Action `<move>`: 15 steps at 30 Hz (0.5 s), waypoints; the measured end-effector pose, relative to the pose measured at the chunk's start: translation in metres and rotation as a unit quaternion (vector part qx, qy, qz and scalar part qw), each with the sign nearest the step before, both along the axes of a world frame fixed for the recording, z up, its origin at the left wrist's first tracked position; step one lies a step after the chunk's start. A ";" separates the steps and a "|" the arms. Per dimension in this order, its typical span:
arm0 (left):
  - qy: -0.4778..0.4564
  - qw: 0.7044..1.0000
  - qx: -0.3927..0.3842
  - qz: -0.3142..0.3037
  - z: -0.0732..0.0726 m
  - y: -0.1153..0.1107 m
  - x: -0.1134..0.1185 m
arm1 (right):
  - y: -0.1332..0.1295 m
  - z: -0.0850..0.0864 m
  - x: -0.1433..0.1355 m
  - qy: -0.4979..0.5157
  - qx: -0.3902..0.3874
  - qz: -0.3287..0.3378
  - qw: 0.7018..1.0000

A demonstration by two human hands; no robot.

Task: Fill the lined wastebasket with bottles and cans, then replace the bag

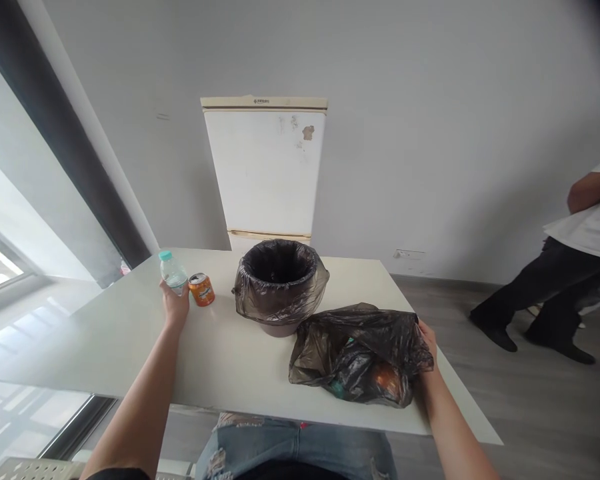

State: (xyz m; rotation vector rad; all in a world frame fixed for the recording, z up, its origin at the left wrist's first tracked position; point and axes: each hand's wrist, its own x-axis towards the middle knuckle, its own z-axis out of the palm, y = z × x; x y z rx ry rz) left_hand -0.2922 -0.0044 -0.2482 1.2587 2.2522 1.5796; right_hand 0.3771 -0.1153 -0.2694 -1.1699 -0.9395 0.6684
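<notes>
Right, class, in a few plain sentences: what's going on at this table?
A person's left hand holds a bottle beside an orange can on the table. The right hand holds the right end of a dark bag, where green and orange patches show through. Between bottle and bag stands a bin with a dark liner folded over its rim.

An indoor room, whether in a home or an office cannot be told. A scuffed white fridge point(265, 173) stands by a grey wall point(405, 133), behind a pale worktop point(220, 373), with grey plank-look flooring point(540, 407).
</notes>
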 end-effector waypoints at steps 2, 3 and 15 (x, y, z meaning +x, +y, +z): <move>0.000 1.000 -0.003 -0.007 -0.002 0.002 -0.001 | -0.001 0.001 -0.002 0.016 -0.010 0.006 1.000; 0.003 1.000 -0.002 -0.012 -0.003 0.003 -0.002 | -0.001 0.002 -0.003 0.023 -0.015 0.008 1.000; 0.066 0.997 -0.009 -0.036 -0.011 0.007 -0.013 | -0.002 0.006 -0.008 0.040 -0.017 -0.002 0.999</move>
